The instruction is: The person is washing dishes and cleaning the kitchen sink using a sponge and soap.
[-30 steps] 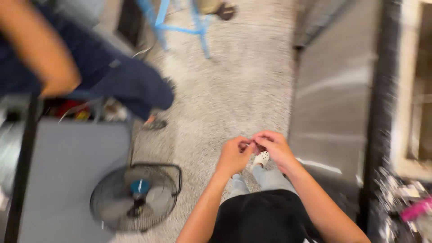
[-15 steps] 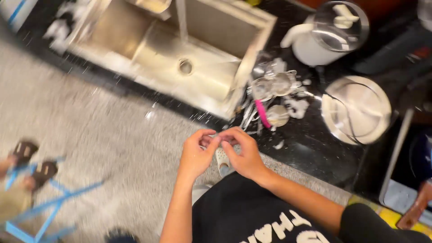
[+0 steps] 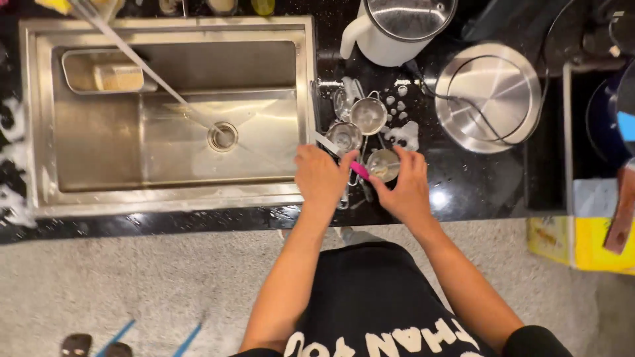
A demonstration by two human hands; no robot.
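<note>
Black speckled countertop (image 3: 476, 185) runs beside a steel sink (image 3: 165, 192), wet and dotted with foam; the left hand (image 3: 322, 178) is curled around a pink-handled utensil (image 3: 344, 157) among a cluster of small steel measuring cups (image 3: 368, 114); the right hand (image 3: 405, 188) rests beside one cup (image 3: 383, 165), fingers loosely bent, its hold unclear; a white kettle (image 3: 390, 30) and steel lid (image 3: 489, 92) lie beyond.

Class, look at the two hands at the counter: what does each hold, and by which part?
The left hand grips a pink-handled utensil near its handle; the right hand touches a small metal cup at its rim.
</note>
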